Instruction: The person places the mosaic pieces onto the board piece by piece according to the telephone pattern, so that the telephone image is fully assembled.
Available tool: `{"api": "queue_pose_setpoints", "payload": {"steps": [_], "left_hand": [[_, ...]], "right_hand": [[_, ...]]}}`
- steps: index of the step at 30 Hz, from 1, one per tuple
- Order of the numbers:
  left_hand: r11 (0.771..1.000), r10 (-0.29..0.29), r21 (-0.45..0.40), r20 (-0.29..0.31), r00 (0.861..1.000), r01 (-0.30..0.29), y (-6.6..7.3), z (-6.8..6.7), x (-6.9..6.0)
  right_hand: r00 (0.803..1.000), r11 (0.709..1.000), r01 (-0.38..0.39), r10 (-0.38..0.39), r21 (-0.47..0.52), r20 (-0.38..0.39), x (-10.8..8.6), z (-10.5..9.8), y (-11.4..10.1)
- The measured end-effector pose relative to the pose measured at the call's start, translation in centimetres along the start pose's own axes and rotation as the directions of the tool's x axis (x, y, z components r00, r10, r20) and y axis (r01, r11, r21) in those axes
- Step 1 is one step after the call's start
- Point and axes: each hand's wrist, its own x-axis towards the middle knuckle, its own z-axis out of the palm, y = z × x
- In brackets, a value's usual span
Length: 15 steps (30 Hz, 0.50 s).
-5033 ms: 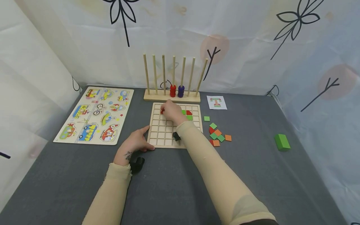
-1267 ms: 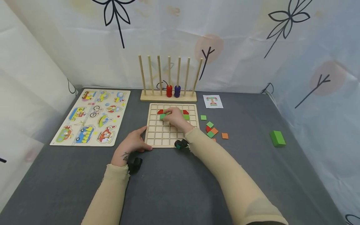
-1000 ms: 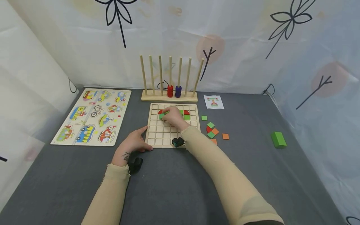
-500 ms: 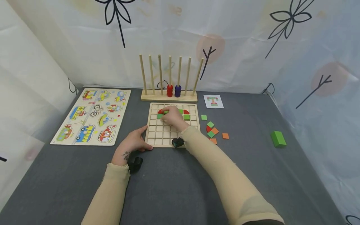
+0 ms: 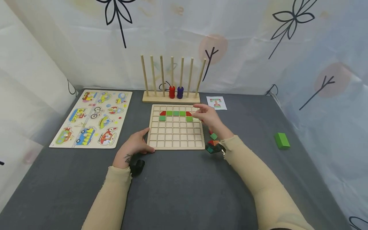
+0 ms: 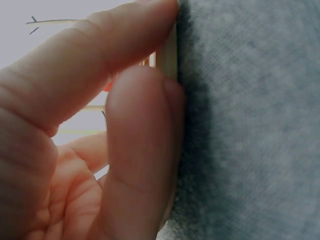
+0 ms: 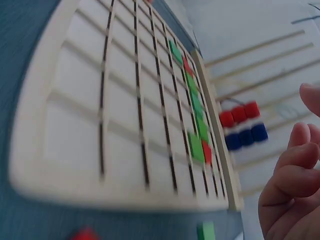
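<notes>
A wooden grid board [image 5: 176,137] lies in the middle of the table. Near its far side, green square tiles [image 5: 176,113] form a row between two red rounded tiles [image 5: 163,113]. Below each row end sits another green tile [image 5: 162,118]. My left hand [image 5: 135,147] rests at the board's left edge; thumb and index finger touch the rim, seen close in the left wrist view. Over the board's right edge hovers my right hand [image 5: 208,116], fingers extended and holding nothing. The right wrist view shows that hand [image 7: 290,190] apart from the tiles.
Loose tiles [image 5: 213,136] lie right of the board, partly hidden by my right arm. Behind stands a peg rack [image 5: 172,99] with red and blue beads. A pattern card [image 5: 216,103], a green block [image 5: 282,141] and a vehicle puzzle [image 5: 92,118] surround the board.
The right hand has put a red rounded tile and green tiles at the row's left, let go, and moved right to the board's edge. The left hand has stayed at the board.
</notes>
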Motion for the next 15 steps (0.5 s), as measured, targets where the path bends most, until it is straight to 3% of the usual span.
{"api": "queue_pose_setpoints", "payload": {"steps": [10, 15], "left_hand": [[1.0, 0.004, 0.004, -0.004, 1.0, -0.004, -0.2, 0.0, 0.1], [1.0, 0.006, 0.016, -0.004, 1.0, -0.006, -0.1, 0.0, 0.1]], "right_hand": [[0.997, 0.991, -0.071, 0.066, -0.112, -0.047, -5.6, -8.1, 3.6], [0.99, 0.956, -0.141, 0.129, -0.257, -0.063, -7.3, -10.2, 4.7]]}}
